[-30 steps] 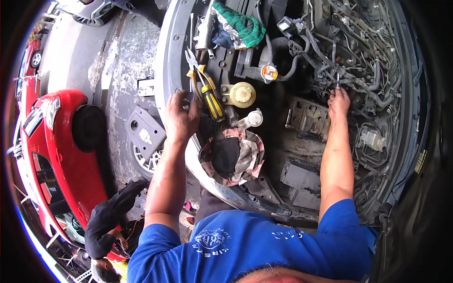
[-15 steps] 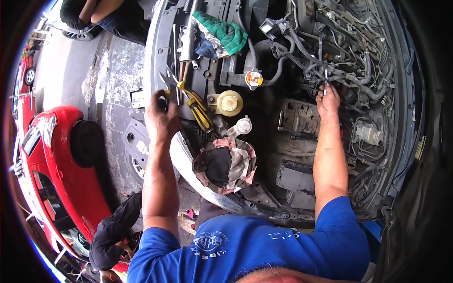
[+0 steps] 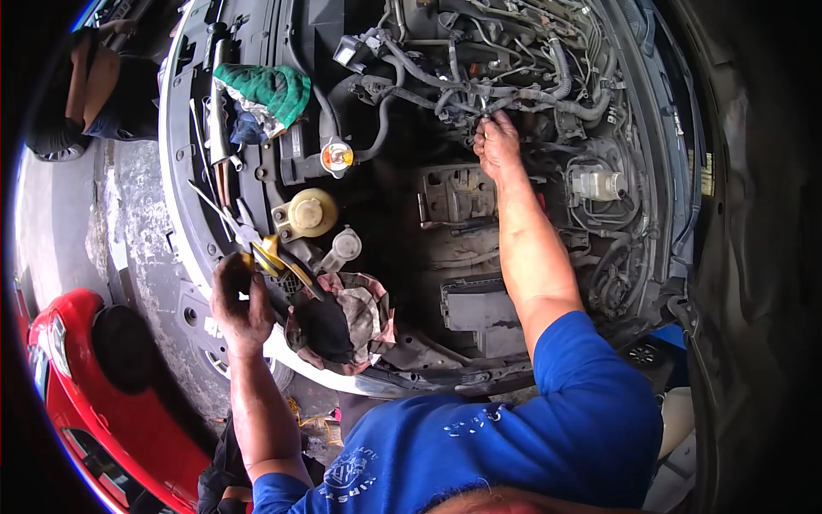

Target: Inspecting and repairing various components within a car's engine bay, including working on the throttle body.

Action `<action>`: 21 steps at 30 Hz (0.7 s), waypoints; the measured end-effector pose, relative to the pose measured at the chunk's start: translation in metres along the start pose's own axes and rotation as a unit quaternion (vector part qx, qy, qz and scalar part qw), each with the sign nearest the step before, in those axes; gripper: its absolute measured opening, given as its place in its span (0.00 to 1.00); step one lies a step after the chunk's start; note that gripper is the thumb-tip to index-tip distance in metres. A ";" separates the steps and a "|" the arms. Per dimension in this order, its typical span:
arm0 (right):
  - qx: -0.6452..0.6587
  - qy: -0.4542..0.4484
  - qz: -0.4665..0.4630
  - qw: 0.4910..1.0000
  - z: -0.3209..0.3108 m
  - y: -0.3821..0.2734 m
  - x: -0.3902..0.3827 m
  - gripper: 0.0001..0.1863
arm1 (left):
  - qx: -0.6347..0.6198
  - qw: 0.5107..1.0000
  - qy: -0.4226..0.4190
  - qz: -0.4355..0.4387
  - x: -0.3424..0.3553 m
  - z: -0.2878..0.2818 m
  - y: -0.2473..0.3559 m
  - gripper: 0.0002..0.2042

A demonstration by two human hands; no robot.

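My left hand (image 3: 242,304) is over the car's front edge, its fingers curled on one handle of yellow-and-black pliers (image 3: 268,250). The pliers' other handle spreads out toward a camouflage-patterned cap (image 3: 364,313). My right hand (image 3: 497,144) reaches deep into the engine bay among hoses and wiring. Its fingers pinch a slim, shiny metal tool (image 3: 485,104), mostly hidden by the hand and too small to name. A round yellowed reservoir (image 3: 312,212) stands beyond my left hand.
A green cloth (image 3: 274,92) lies on the front panel beside long metal tools (image 3: 218,116). The radiator cap (image 3: 336,157) is behind the reservoir. A metal battery tray (image 3: 462,193) sits mid-bay. At left are a red car (image 3: 128,420) and another person (image 3: 94,94).
The view has shifted, so the engine bay appears farther left. My left hand has drawn the pliers toward me, and their handles spread wider. My right hand stays at the hoses.
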State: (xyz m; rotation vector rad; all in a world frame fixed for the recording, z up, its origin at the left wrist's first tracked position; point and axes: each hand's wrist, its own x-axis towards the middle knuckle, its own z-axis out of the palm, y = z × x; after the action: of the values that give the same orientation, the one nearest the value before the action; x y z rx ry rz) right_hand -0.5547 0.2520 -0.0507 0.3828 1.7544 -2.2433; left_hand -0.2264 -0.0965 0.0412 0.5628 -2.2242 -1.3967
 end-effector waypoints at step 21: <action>-0.034 0.052 -0.005 0.998 -0.017 -0.013 0.016 0.05 | -0.061 0.990 -0.002 -0.129 -0.013 0.012 -0.018 0.16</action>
State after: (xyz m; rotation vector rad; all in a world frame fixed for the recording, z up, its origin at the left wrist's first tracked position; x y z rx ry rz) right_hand -0.5734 0.2714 -0.0485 0.4859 1.8828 -2.2001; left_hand -0.2209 -0.0883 0.0182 0.8288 -2.1093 -1.6484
